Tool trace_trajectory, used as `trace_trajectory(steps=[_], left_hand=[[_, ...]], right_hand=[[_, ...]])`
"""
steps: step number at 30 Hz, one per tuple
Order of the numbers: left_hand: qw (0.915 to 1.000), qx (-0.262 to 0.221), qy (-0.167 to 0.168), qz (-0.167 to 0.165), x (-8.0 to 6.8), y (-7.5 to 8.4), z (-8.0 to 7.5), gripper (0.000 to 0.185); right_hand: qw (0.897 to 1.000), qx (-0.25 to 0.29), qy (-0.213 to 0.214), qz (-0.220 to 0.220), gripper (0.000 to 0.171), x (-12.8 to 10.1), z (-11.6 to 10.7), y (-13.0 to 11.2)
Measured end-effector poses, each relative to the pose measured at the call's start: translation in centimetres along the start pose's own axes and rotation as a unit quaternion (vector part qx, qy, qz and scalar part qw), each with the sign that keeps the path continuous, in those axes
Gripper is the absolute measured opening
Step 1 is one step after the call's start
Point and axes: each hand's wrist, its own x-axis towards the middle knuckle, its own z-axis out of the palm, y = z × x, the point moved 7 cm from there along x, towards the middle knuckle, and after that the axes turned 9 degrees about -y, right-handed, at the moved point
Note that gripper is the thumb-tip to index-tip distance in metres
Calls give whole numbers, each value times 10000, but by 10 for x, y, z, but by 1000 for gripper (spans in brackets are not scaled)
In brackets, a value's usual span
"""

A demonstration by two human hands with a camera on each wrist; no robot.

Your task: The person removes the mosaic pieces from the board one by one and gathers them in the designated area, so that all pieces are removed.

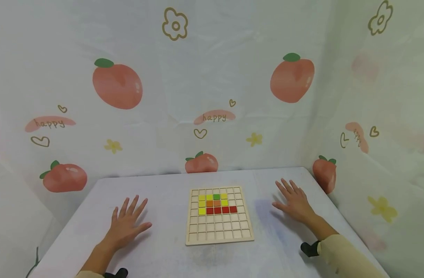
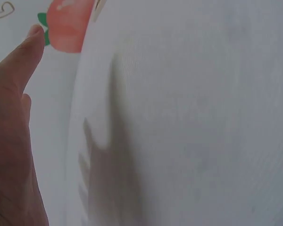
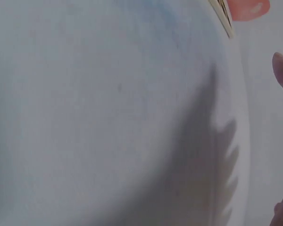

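A light wooden grid board [image 1: 220, 224] lies flat on the table between the two hands. Coloured square tiles fill part of its upper half: several yellow, one green [image 1: 217, 197], two orange, and a row of red ones [image 1: 217, 210]. To the left of the board, my left hand [image 1: 123, 227] is held over the table with fingers spread and nothing in it. My right hand [image 1: 295, 202], on the board's other side, has its fingers spread too and holds nothing. Each wrist view shows part of the hand and its shadow, with a board corner [image 3: 221, 14] at the right wrist view's top.
The white table [image 1: 156, 255] carries faint bluish stains. Behind it and on the right hang pale cloth walls [image 1: 212, 77] printed with peaches, flowers and "happy". A dark cord [image 1: 36, 258] shows at the lower left. Black straps [image 1: 309, 249] sit at the wrists.
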Motion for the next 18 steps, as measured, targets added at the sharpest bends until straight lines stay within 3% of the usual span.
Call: trace_trajectory(steps=[8, 13, 18], left_hand=[[9971, -649, 266, 293, 5, 21, 1, 73], [9895, -1229, 470, 591, 10, 39, -2, 72], [9800, -1867, 481, 489, 15, 53, 2, 70]], right_hand=[[9967, 780, 177, -170, 82, 5, 4, -16], [9893, 1445, 123, -124, 78, 8, 6, -27], [9820, 1880, 194, 21, 71, 9, 11, -42]])
